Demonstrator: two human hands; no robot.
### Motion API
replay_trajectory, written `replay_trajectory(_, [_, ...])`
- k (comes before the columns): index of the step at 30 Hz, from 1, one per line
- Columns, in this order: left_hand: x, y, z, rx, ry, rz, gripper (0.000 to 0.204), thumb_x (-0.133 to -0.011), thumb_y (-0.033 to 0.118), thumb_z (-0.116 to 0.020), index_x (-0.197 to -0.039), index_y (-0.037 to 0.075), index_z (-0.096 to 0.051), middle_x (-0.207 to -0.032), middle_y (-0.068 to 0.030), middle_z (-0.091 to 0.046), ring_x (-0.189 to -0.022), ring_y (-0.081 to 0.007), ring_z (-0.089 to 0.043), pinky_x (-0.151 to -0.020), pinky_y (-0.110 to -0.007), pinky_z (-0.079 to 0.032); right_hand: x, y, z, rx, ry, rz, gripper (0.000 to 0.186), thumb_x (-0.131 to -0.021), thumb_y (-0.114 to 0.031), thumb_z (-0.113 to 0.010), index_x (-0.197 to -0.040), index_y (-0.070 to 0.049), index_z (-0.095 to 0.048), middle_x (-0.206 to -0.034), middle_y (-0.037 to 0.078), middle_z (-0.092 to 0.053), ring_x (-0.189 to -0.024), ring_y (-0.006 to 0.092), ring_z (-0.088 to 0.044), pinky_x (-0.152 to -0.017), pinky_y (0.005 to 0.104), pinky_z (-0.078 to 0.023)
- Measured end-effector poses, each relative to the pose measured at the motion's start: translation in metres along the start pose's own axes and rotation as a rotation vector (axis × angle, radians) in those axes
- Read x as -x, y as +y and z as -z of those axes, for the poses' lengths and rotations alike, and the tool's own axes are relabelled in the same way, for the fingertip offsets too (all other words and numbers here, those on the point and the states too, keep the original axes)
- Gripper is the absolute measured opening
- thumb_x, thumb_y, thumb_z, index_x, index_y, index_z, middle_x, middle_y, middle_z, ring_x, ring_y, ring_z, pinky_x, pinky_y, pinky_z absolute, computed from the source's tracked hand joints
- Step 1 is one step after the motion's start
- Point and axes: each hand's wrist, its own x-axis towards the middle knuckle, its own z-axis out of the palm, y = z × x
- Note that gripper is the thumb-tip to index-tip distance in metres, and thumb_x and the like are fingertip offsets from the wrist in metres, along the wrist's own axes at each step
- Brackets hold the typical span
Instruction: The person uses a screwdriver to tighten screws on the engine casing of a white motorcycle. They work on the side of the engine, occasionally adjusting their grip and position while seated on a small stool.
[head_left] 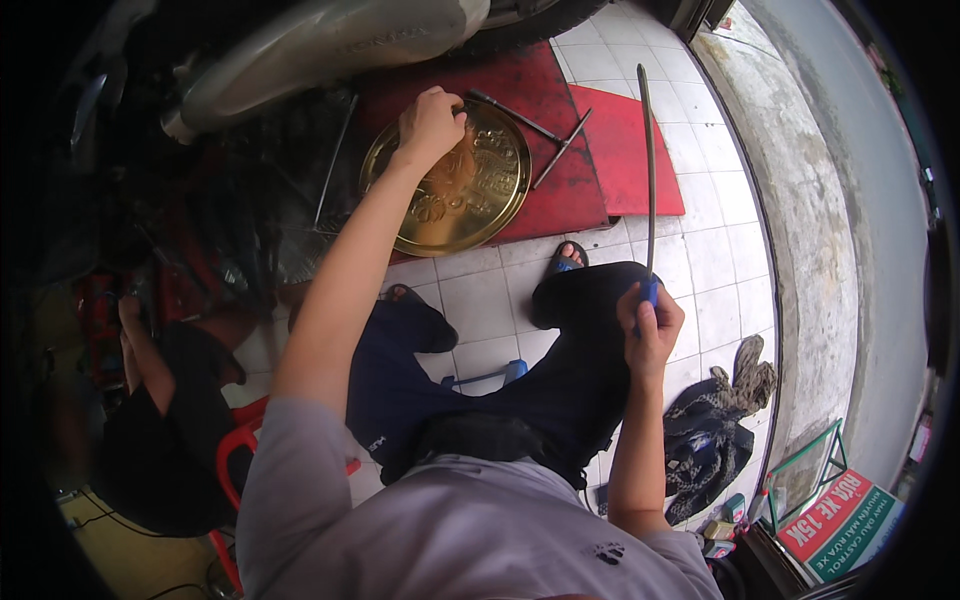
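The right hand (655,330) is closed around the blue handle of a long screwdriver (650,180), its shaft pointing up and away, clear of the red stand (585,205) and beyond that stand's right edge; the left hand (432,125) is over the far part of a round golden tray (450,237), fingers curled, though I cannot tell whether they pinch something or touch the metal; the tray lies flat at the stand's near edge, left of its near right corner, with a T-handle wrench (562,148) between it and the right edge; the screwdriver should be stiff and fairly light, tip-heavy for its length, best held by the handle, whose surface could turn slippery if oily; the tray is probably thin, rigid metal, hard to break but easily dented or scratched, and its polished face likely slick, so the raised rim is the place to take hold, with two opposite sides giving the steadiest lift.
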Motion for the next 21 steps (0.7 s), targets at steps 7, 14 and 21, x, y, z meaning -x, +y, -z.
replay_trajectory(7, [-0.013, 0.004, -0.017, -0.069, -0.023, 0.169, 0.017, -0.077, 0.011, -0.068, -0.093, 0.010, -0.073, -0.102, -0.0105, -0.065, -0.100, -0.0314, -0.063, -0.085, -0.044, -0.052, 0.002, -0.001, 0.004, 0.004, 0.025, 0.004, 0.040, -0.092, -0.037, -0.062, -0.084, 0.002, -0.058, -0.058, -0.001, -0.049, -0.046, 0.0042, -0.037, -0.043, 0.0207, -0.025])
replay_trajectory(14, [-0.025, -0.018, -0.009, -0.186, -0.084, -0.224, 0.017, -0.077, 0.007, -0.062, -0.091, 0.007, -0.070, -0.096, -0.0099, -0.064, -0.099, -0.0304, -0.062, -0.082, -0.044, -0.052, 0.001, -0.001, 0.006, -0.010, 0.028, 0.011, 0.039, -0.092, -0.036, -0.062, -0.084, 0.003, -0.058, -0.058, -0.001, -0.050, -0.046, 0.0043, -0.038, -0.043, 0.0206, -0.026])
replay_trajectory(21, [-0.018, -0.016, -0.008, -0.175, -0.047, -0.245, 0.015, -0.083, 0.015, -0.063, -0.094, 0.006, -0.069, -0.094, -0.0090, -0.063, -0.093, -0.0312, -0.062, -0.079, -0.043, -0.052, 0.001, -0.001, 0.005, 0.031, 0.041, 0.019, 0.039, -0.092, -0.036, -0.061, -0.084, 0.003, -0.058, -0.058, -0.001, -0.049, -0.046, 0.0044, -0.039, -0.043, 0.0207, -0.026])
